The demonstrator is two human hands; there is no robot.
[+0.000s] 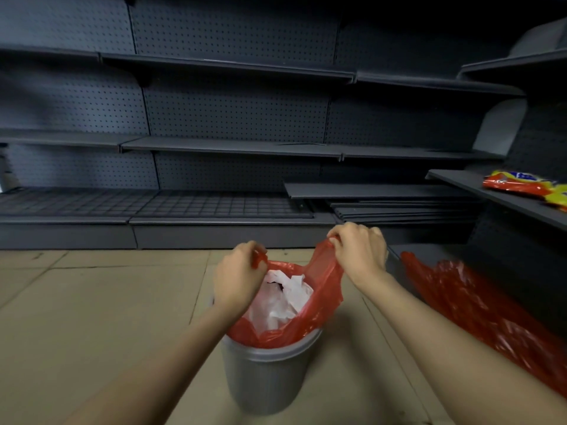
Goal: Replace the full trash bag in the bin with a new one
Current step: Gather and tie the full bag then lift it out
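A grey round bin (267,378) stands on the tiled floor in front of me. Inside it sits a red trash bag (316,305) filled with crumpled white paper (285,299). My left hand (237,273) pinches the bag's left handle above the rim. My right hand (359,248) grips the right handle and holds it stretched upward. The bag's mouth is open between the two hands. A second red bag (478,314) lies flat and crumpled on the floor to the right of the bin.
Dark pegboard shelving (233,145) runs along the wall behind the bin. Loose shelf boards (395,204) are stacked on its lowest level at the right. A side shelf (497,194) at the right carries a red and yellow packet (527,185).
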